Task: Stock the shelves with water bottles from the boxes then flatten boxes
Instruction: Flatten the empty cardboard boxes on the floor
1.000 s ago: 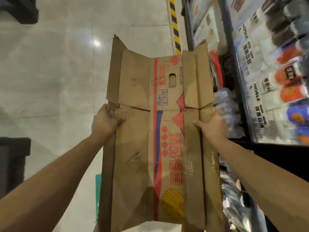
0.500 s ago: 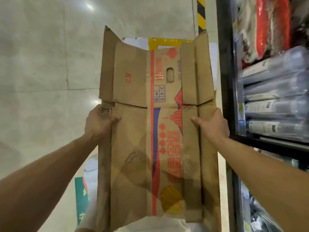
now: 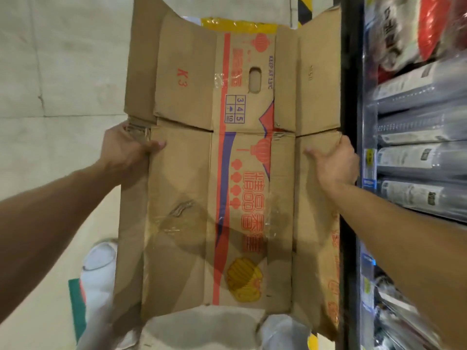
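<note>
A flattened brown cardboard box (image 3: 227, 173), printed with red lanterns, a blue stripe and yellow bananas, fills the middle of the view, held flat in front of me. My left hand (image 3: 123, 150) grips its left edge at the flap crease, thumb on top. On the opposite edge, at the same height, my right hand (image 3: 333, 160) does the same. The far flaps hang open past my hands. Water bottles (image 3: 414, 157) in clear wrap lie stacked on the shelf at the right.
The dark upright of the shelf unit (image 3: 350, 97) runs down the right, close to the box edge. Another box edge with yellow tape (image 3: 237, 23) shows beyond the flaps. Pale tiled floor (image 3: 58, 72) lies to the left. My white shoe (image 3: 99, 263) is below left.
The view has tilted down and closed in on the box, which now looks larger. Both hands keep the same grip on its side edges. The shelf of bottles has come nearer on the right.
</note>
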`<control>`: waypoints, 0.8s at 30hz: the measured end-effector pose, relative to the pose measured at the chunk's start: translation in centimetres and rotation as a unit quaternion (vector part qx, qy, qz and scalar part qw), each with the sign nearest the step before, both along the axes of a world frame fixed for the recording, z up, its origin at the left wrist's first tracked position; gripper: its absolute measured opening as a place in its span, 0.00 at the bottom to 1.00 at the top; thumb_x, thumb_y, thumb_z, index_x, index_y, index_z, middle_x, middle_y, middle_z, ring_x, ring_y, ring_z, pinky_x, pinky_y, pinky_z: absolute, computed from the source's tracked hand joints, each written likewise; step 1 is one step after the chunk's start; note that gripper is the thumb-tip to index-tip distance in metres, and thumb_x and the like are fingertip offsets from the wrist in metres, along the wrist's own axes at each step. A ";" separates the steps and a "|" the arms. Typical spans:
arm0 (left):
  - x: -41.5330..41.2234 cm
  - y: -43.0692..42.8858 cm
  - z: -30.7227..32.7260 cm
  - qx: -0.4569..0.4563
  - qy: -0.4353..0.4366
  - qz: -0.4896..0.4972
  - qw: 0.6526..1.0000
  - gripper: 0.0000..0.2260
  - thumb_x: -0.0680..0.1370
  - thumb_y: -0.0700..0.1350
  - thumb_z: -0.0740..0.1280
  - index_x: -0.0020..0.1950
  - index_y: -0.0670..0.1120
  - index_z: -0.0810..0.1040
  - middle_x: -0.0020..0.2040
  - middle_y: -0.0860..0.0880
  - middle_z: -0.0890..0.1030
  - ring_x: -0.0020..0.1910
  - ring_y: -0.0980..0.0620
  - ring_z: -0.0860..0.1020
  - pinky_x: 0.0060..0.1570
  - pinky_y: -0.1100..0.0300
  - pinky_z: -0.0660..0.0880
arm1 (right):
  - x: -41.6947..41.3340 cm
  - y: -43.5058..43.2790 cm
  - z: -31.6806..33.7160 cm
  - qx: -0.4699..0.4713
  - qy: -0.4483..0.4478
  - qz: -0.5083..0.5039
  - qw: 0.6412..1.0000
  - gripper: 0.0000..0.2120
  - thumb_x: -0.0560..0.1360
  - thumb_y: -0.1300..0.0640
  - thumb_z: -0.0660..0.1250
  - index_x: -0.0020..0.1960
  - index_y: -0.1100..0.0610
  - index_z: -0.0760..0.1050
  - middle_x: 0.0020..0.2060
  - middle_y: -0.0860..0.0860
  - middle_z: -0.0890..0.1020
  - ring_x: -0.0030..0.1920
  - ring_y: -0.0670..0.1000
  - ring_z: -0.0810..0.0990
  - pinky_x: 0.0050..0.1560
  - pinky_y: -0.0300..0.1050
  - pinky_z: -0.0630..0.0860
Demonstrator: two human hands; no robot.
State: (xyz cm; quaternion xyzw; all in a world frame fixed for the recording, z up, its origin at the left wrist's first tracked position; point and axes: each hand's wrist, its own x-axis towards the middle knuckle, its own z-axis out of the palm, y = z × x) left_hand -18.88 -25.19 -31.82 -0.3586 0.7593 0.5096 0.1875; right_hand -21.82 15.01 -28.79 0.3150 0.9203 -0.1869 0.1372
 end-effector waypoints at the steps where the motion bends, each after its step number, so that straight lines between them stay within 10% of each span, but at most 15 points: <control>1: -0.4 0.1 -0.7 -0.003 -0.013 -0.002 1.000 0.16 0.69 0.44 0.83 0.54 0.48 0.85 0.44 0.61 0.85 0.40 0.67 0.82 0.45 0.71 0.79 | -0.3 0.2 -0.7 0.006 -0.005 -0.004 1.000 0.29 0.72 0.40 0.78 0.62 0.58 0.74 0.56 0.58 0.83 0.57 0.61 0.81 0.53 0.55 0.77; 7: -0.3 -0.8 -5.1 -0.055 -0.062 -0.034 0.996 0.15 0.68 0.57 0.83 0.44 0.49 0.85 0.46 0.53 0.87 0.50 0.51 0.85 0.61 0.52 0.80 | -0.2 1.8 -4.5 -0.006 -0.057 -0.041 0.997 0.33 0.74 0.39 0.76 0.66 0.60 0.69 0.60 0.61 0.81 0.61 0.64 0.80 0.51 0.53 0.72; 13: 0.1 -2.4 -6.7 -0.031 -0.044 -0.060 0.997 0.17 0.71 0.52 0.82 0.56 0.47 0.86 0.49 0.54 0.87 0.46 0.59 0.84 0.48 0.64 0.78 | 0.8 4.5 -8.1 -0.176 -0.100 -0.080 0.976 0.46 0.71 0.34 0.76 0.78 0.54 0.59 0.70 0.56 0.75 0.69 0.61 0.75 0.65 0.55 0.73; 24: 0.7 -2.5 -7.1 0.031 -0.060 -0.006 0.998 0.16 0.70 0.52 0.82 0.53 0.48 0.86 0.44 0.58 0.88 0.47 0.54 0.85 0.47 0.58 0.80 | 1.3 4.9 -10.2 -0.126 -0.091 -0.083 0.984 0.54 0.63 0.28 0.78 0.78 0.49 0.58 0.73 0.57 0.67 0.74 0.63 0.66 0.72 0.67 0.69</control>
